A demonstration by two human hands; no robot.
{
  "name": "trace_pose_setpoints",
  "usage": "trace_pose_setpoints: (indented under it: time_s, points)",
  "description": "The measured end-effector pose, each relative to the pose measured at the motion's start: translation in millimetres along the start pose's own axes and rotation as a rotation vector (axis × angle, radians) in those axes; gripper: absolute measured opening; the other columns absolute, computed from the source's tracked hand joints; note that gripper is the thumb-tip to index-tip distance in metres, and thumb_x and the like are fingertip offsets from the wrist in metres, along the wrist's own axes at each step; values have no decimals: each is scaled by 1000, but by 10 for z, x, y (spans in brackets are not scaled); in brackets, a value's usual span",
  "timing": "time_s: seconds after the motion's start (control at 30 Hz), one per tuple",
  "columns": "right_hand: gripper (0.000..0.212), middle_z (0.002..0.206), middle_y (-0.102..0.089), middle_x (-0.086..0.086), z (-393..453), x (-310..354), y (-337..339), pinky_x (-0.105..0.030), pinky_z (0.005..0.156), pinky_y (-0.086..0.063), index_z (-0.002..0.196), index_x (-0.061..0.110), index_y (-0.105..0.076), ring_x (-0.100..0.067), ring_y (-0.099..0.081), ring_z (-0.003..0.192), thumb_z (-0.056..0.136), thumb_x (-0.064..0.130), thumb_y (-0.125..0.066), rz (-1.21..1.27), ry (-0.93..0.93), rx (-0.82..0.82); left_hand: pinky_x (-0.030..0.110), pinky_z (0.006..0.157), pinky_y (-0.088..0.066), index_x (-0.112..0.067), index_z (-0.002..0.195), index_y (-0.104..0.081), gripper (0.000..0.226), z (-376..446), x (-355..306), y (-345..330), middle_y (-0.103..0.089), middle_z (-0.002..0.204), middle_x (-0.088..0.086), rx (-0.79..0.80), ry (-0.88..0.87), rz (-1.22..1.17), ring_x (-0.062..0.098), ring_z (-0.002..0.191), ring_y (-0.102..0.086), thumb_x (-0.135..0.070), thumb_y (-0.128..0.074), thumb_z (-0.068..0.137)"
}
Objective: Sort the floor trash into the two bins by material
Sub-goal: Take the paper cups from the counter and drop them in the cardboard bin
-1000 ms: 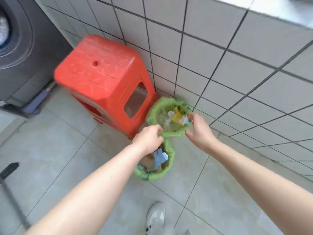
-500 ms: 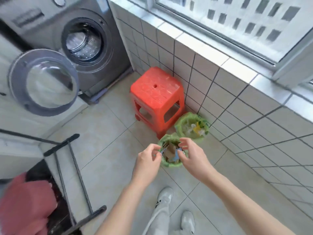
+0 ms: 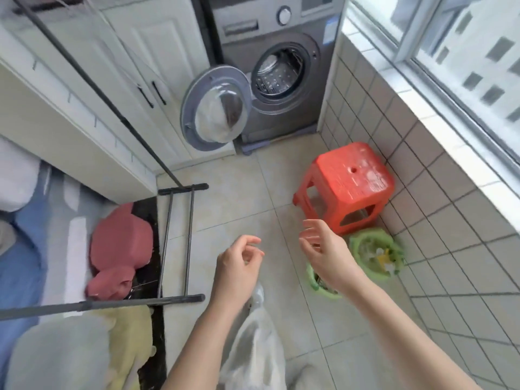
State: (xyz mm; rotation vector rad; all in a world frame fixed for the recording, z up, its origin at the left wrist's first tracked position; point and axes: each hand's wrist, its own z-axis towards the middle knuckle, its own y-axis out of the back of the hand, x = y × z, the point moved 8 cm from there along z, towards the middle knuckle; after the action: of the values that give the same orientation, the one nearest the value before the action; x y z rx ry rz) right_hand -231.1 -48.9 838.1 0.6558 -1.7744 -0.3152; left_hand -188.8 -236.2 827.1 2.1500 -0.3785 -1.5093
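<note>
Both hands, left hand (image 3: 239,266) and right hand (image 3: 326,254), hang empty, fingers loosely curled, above two green-lined bins (image 3: 377,254) by the tiled wall, sorting seemingly finished.

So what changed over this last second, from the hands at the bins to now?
Both hands let go of the green bin liners and lifted away: the left hand and right hand now hover empty, fingers loosely curled. The view pulled back as the person rose. The two bins and red stool stayed put by the wall.
</note>
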Motion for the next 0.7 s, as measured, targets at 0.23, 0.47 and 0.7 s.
trace_pose_setpoints:
  time_s: [0.23,0.47,0.7]
  points:
    - [31,107,-67,-3,995,1113,-378,-38,97,-48,121,11,-53,-18,-62,104,91,16,-56,-82,111,34,39,80,-55,-29,94,-59,20,1100,-143,1137,-72,82,0,-160,-27,-39,19,78,-68,-10,-58,86]
    - [32,108,-66,-3,2081,2191,-740,-34,95,-48,123,11,-52,-18,-62,103,92,17,-55,-108,159,22,39,82,-54,-31,92,-59,17,2356,-361,2159,-72,82,-1,-184,-70,-18,18,80,-68,-18,-53,83]
    - [32,108,-66,-1,3063,2806,-847,-33,95,-48,122,13,-52,-17,-63,103,91,19,-56,-150,152,18,29,80,-51,-29,93,-62,17,3530,-600,2707,-72,84,-3,-190,-91,-11,17,82,-68,-14,-57,85]
